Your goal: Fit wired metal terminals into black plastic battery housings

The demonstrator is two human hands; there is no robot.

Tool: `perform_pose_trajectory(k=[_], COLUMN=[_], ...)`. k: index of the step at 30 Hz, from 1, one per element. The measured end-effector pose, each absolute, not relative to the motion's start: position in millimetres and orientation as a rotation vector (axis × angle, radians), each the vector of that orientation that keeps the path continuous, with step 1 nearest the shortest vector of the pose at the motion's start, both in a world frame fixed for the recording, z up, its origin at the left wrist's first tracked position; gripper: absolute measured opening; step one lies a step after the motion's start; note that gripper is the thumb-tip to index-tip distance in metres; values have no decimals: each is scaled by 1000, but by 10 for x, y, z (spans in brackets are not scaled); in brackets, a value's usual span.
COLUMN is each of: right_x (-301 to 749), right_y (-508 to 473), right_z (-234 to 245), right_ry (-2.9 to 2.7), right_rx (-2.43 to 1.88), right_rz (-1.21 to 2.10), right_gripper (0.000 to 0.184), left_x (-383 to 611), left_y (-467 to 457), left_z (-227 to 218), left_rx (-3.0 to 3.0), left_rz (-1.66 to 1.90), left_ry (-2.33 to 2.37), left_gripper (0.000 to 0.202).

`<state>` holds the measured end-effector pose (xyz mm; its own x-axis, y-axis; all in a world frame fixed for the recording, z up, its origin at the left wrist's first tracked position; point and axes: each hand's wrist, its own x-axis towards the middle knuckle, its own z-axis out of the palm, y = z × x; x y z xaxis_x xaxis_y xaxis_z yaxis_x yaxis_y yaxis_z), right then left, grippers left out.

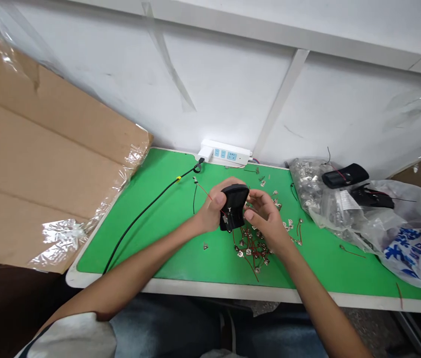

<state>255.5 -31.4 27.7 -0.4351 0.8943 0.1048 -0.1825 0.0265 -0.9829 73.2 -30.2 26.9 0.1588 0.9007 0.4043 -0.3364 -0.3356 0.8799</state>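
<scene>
Green table (326, 271), with a plastic bag (415, 219) at its right end.
Above the table's middle, your left hand (210, 211) pinches a black case (236, 199) between thumb and fingers; your right hand (268, 219) curls beside it, grip impossible to tell. On the table beneath: red-wired metal pieces (248, 252).

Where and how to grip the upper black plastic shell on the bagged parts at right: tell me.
Grip the upper black plastic shell by its two long sides near the right end, coming from above. It lies lengthwise with its top uncovered, and a red wire crosses its left half, so that end is probably worse.
</scene>
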Motion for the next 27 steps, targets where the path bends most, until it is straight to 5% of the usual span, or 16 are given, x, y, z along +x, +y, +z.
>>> perform_pose_trajectory(k=[14,27], right_x=[2529,2602], right_y=[-358,-330], right_z=[302,309], right_ry=[-1570,-1895], right_rx=[-760,-691], right_rz=[1643,1198], right_gripper=[63,74], left_x=[804,830], left_y=[-359,-455], left_z=[396,403], left_rx=[1573,1797], left_rz=[1300,1397], left_ry=[555,572], left_gripper=[79,73])
